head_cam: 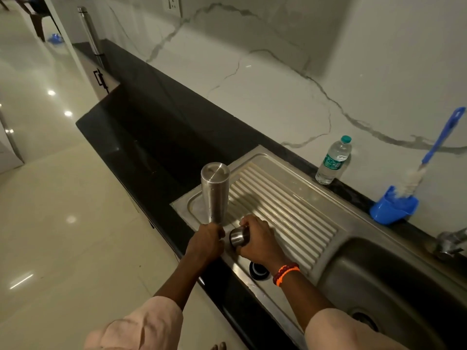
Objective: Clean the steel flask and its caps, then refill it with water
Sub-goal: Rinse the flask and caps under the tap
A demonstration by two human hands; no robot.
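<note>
I take the ribbed steel drainboard [285, 205] as my reference. No brand or wording is legible anywhere: the plastic water bottle [333, 160] standing beyond the drainboard's far edge, against the marble wall, carries a green and white label, but its print is too small for me to read. My left hand [206, 242] is curled round one end of the steel flask [215, 192], which is held upside down above the drainboard's left end, its flat base uppermost and its mouth end hidden inside the fist. My right hand [255, 237] grips a small steel cap [238, 237], fingers wrapped over it, just beside the left hand and over the near part of the drainboard; the two hands are close, though I cannot tell whether they touch. A black ring-shaped piece [258, 270] lies on the drainboard's near rim, below the right wrist, which wears an orange and red thread band [285, 273]. To the right of the drainboard is the sink basin [394, 281]. Beyond the basin, on the dark surface [156, 127], a blue cup [393, 209] holds a bottle brush with a blue handle [441, 137], tilted against the wall.
</note>
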